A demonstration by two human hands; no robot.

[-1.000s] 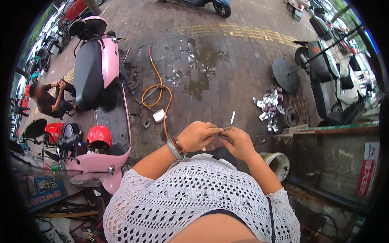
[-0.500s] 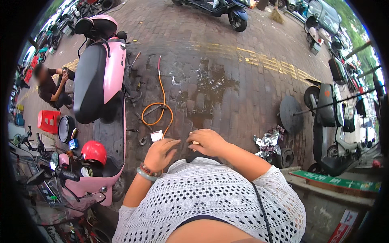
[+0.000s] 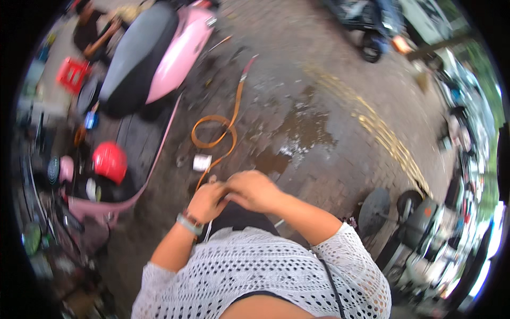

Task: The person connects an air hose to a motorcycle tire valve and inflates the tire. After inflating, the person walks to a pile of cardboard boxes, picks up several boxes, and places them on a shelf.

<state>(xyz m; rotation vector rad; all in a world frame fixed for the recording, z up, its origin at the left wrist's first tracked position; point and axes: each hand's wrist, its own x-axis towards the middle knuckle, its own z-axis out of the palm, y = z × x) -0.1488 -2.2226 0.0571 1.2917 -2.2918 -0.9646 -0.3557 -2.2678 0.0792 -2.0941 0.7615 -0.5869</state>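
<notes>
My left hand and my right hand meet in front of my body, both blurred. The right hand's curled fingertips touch the left hand's fingers and cover part of them. Anything small pinched between them is hidden. Beads and a pale bangle circle my left wrist. Just beyond the hands, a small white box or card lies on the paving. Beside it an orange hose forms a loop and runs toward my left hand.
A pink scooter stands at left, a red helmet near it. A seated person is behind, by a red crate. A puddle wets the paving. At right are a round grey disc and parked scooters.
My hands have come together from slightly apart, the right one moving left onto the left. The whole view has swung and tilted, shifting the scooters and hose. The small pale thing at my right fingers no longer shows.
</notes>
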